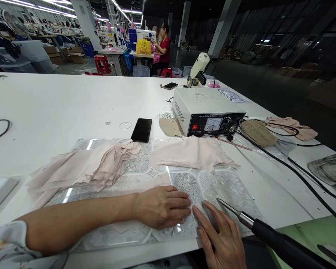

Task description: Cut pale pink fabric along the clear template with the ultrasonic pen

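My left hand (162, 207) lies flat, fingers together and stretched out, pressing a pale pink fabric piece (152, 184) onto a glossy marbled plate (226, 183). My right hand (221, 235) rests beside it with fingers extended, its fingertips touching the fabric just at my left fingertips. A black handpiece with a metal tip (268, 233) lies along the right side of my right hand. Whether my thumb holds it is hidden. A stack of pink fabric pieces (100, 164) sits on the plate's left, and another pink piece (190, 153) lies at its far right.
A white box machine with a dial (207, 112) stands behind the plate, with black cables (296, 173) running right. A black phone (141, 130) lies left of it, another phone (170, 86) farther back. Tan padded pieces (259, 132) lie right. A person in red (165, 45) sits far back.
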A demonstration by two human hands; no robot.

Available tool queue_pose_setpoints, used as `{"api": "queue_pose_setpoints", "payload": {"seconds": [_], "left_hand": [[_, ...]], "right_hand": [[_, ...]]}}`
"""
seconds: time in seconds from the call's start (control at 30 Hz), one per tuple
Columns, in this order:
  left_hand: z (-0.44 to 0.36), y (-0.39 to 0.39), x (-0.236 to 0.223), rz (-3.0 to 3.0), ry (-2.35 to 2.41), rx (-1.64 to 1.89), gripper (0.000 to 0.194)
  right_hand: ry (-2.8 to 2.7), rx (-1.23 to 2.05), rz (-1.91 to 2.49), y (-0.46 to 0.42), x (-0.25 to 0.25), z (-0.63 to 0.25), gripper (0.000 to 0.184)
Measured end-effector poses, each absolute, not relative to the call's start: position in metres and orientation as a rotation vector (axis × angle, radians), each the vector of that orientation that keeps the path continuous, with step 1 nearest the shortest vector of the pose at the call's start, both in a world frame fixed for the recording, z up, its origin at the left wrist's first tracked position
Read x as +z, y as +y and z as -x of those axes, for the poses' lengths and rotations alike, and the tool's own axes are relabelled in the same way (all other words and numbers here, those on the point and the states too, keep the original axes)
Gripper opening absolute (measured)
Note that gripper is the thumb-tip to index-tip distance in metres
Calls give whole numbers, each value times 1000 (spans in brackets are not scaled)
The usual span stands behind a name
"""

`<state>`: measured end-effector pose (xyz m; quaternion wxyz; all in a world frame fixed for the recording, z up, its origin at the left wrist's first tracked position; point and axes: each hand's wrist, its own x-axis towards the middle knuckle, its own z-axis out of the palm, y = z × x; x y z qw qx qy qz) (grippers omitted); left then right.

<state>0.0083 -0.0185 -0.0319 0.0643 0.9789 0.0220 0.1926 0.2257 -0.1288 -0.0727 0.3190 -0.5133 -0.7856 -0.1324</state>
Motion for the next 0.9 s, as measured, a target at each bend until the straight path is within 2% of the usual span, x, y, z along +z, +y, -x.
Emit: {"api": "queue_pose_setpoints", "payload": {"seconds": [0.67, 0.9], "left_hand": [[-10, -18, -31, -2953, 74, 626, 28], [-10, -18, -30, -2930, 81, 632, 27]], "right_hand": [[-2073, -355, 1374, -127, -72, -220, 31], [-1855, -198, 1298, -128, -68, -223, 27]]}}
